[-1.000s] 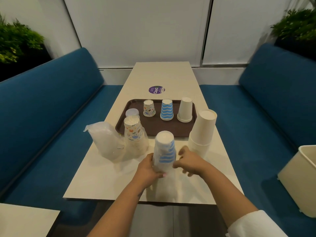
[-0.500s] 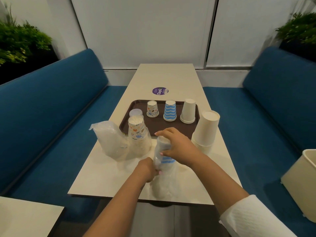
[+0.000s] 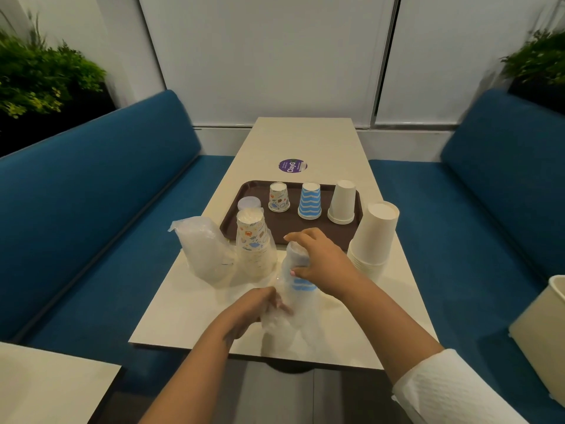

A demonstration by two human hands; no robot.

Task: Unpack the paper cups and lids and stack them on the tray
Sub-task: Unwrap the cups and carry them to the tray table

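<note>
While the right hand (image 3: pixel 321 264) curls its fingers (image 3: pixel 298 240) over the top of the blue-striped cup stack (image 3: pixel 301 281) at lower centre, the left hand (image 3: pixel 253 307) clenches the clear plastic wrapper (image 3: pixel 284 325) below it. That stack stands on the tabletop (image 3: pixel 189 316), just in front of the brown tray (image 3: pixel 244 191).

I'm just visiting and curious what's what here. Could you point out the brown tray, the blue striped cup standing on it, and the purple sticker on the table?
brown tray (image 3: pixel 305 229), head view, bare floor.
blue striped cup (image 3: pixel 310 201), head view, side wall.
purple sticker (image 3: pixel 293 165), head view, centre.
</note>
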